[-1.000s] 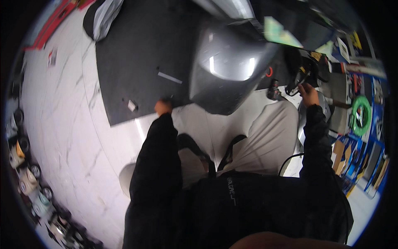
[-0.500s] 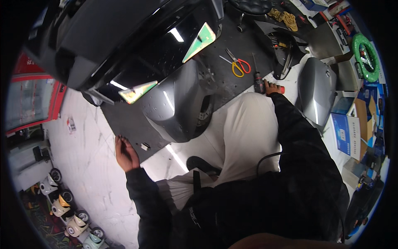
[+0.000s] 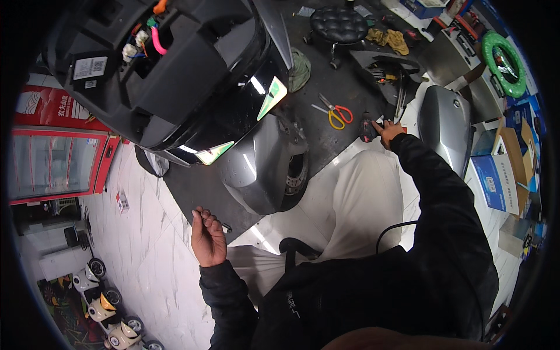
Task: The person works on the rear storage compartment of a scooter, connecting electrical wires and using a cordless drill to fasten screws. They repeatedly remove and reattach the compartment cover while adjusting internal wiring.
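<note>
My right hand (image 3: 389,134) is closed around the handle of a black and red cordless drill (image 3: 367,127) lying near the mat's edge. A bit of red shows past my palm. My left hand (image 3: 209,238) is raised over the pale floor with its fingers curled together; what they hold, if anything, is too small to make out. Ahead of me stands a scooter's front with a glossy black panel (image 3: 224,114), green-and-white lights and a grey front fender (image 3: 251,169) over the wheel. Scissors with red and yellow handles (image 3: 337,115) lie on the dark mat.
A loose grey body panel (image 3: 444,125) stands at the right, with an open blue-and-white carton (image 3: 496,175) behind it. A black round stool (image 3: 338,26) is at the back. At left are a red-framed glass cabinet (image 3: 58,157) and several small toy scooters (image 3: 102,309).
My view has shifted, showing more of the scooter's top and its wires. My left hand has lifted and curled its fingers. My right hand stays at the drill, which has turned slightly.
</note>
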A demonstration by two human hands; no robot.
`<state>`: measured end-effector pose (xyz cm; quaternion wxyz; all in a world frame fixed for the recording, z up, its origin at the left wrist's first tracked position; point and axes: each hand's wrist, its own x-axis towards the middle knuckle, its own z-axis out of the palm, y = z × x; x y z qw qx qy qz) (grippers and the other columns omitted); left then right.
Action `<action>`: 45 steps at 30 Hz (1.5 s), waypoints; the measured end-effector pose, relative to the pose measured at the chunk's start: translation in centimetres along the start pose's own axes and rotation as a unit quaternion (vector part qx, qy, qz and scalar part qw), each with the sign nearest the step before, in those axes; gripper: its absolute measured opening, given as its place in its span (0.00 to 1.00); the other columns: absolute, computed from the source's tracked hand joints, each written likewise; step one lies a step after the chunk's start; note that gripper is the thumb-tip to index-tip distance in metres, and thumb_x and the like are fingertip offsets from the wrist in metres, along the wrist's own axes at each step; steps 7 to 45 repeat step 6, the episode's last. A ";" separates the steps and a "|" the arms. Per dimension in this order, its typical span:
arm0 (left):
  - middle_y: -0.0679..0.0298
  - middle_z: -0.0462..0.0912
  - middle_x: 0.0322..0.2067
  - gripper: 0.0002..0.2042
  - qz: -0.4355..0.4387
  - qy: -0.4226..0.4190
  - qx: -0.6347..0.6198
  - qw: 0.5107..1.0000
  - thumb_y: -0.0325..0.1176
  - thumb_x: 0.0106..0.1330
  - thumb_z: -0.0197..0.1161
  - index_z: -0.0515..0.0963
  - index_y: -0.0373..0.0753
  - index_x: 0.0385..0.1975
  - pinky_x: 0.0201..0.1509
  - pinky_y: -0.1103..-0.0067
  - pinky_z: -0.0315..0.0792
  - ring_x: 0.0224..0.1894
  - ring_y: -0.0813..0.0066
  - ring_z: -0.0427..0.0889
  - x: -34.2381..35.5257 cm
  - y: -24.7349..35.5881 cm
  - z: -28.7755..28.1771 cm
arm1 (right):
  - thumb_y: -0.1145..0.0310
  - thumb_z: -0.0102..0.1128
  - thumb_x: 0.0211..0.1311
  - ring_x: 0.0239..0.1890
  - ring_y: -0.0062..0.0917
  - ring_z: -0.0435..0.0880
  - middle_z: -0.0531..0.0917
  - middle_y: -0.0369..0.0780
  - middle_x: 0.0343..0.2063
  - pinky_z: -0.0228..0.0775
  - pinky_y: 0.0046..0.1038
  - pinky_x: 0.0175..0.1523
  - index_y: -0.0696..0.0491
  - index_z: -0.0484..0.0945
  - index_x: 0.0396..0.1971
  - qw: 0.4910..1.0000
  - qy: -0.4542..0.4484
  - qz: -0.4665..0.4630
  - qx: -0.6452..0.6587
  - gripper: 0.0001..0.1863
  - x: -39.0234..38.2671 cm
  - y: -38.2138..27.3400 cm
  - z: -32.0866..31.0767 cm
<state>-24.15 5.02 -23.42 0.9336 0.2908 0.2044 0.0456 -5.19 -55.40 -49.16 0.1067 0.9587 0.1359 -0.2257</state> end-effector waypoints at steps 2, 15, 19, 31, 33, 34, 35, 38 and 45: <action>0.65 0.77 0.40 0.10 -0.004 -0.026 -0.005 1.000 0.34 0.86 0.61 0.78 0.33 0.54 0.38 0.84 0.71 0.36 0.80 0.72 0.4 -0.1 1.4 | 0.62 0.63 0.65 0.61 0.52 0.86 0.82 0.55 0.63 0.77 0.52 0.66 0.47 0.65 0.82 0.997 0.037 0.007 0.070 0.43 -2.6 1.8 -5.2; 0.65 0.82 0.44 0.14 0.020 -0.028 0.095 0.995 0.33 0.81 0.67 0.80 0.31 0.58 0.42 0.81 0.73 0.39 0.79 0.77 1.2 0.1 4.6 | 0.64 0.67 0.62 0.60 0.46 0.89 0.86 0.53 0.60 0.78 0.41 0.69 0.49 0.70 0.78 0.963 0.146 0.030 0.225 0.41 -6.5 2.4 -15.9; 0.65 0.82 0.44 0.14 0.020 -0.028 0.095 0.995 0.33 0.81 0.67 0.80 0.31 0.58 0.42 0.81 0.73 0.39 0.79 0.77 1.2 0.1 4.6 | 0.64 0.67 0.62 0.60 0.46 0.89 0.86 0.53 0.60 0.78 0.41 0.69 0.49 0.70 0.78 0.963 0.146 0.030 0.225 0.41 -6.5 2.4 -15.9; 0.65 0.82 0.44 0.14 0.020 -0.028 0.095 0.995 0.33 0.81 0.67 0.80 0.31 0.58 0.42 0.81 0.73 0.39 0.79 0.77 1.2 0.1 4.6 | 0.64 0.67 0.62 0.60 0.46 0.89 0.86 0.53 0.60 0.78 0.41 0.69 0.49 0.70 0.78 0.963 0.146 0.030 0.225 0.41 -6.5 2.4 -15.9; 0.65 0.82 0.44 0.14 0.020 -0.028 0.095 0.995 0.33 0.81 0.67 0.80 0.31 0.58 0.42 0.81 0.73 0.39 0.79 0.77 1.2 0.1 4.6 | 0.64 0.67 0.62 0.60 0.46 0.89 0.86 0.53 0.60 0.78 0.41 0.69 0.49 0.70 0.78 0.963 0.146 0.030 0.225 0.41 -6.5 2.4 -15.9; 0.65 0.82 0.44 0.14 0.020 -0.028 0.095 0.995 0.33 0.81 0.67 0.80 0.31 0.58 0.42 0.81 0.73 0.39 0.79 0.77 1.2 0.1 4.6 | 0.64 0.67 0.62 0.60 0.46 0.89 0.86 0.53 0.60 0.78 0.41 0.69 0.49 0.70 0.78 0.963 0.146 0.030 0.225 0.41 -6.5 2.4 -15.9; 0.65 0.82 0.44 0.14 0.020 -0.028 0.095 0.995 0.33 0.81 0.67 0.80 0.31 0.58 0.42 0.81 0.73 0.39 0.79 0.77 1.2 0.1 4.6 | 0.64 0.67 0.62 0.60 0.46 0.89 0.86 0.53 0.60 0.78 0.41 0.69 0.49 0.70 0.78 0.963 0.146 0.030 0.225 0.41 -6.5 2.4 -15.9; 0.65 0.82 0.44 0.14 0.020 -0.028 0.095 0.995 0.33 0.81 0.67 0.80 0.31 0.58 0.42 0.81 0.73 0.39 0.79 0.77 1.2 0.1 4.6 | 0.64 0.67 0.62 0.60 0.46 0.89 0.86 0.53 0.60 0.78 0.41 0.69 0.49 0.70 0.78 0.963 0.146 0.030 0.225 0.41 -6.5 2.4 -15.9; 0.65 0.82 0.44 0.14 0.020 -0.028 0.095 0.995 0.33 0.81 0.67 0.80 0.31 0.58 0.42 0.81 0.73 0.39 0.79 0.77 1.2 0.1 4.6 | 0.64 0.67 0.62 0.60 0.46 0.89 0.86 0.53 0.60 0.78 0.41 0.69 0.49 0.70 0.78 0.963 0.146 0.030 0.225 0.41 -6.5 2.4 -15.9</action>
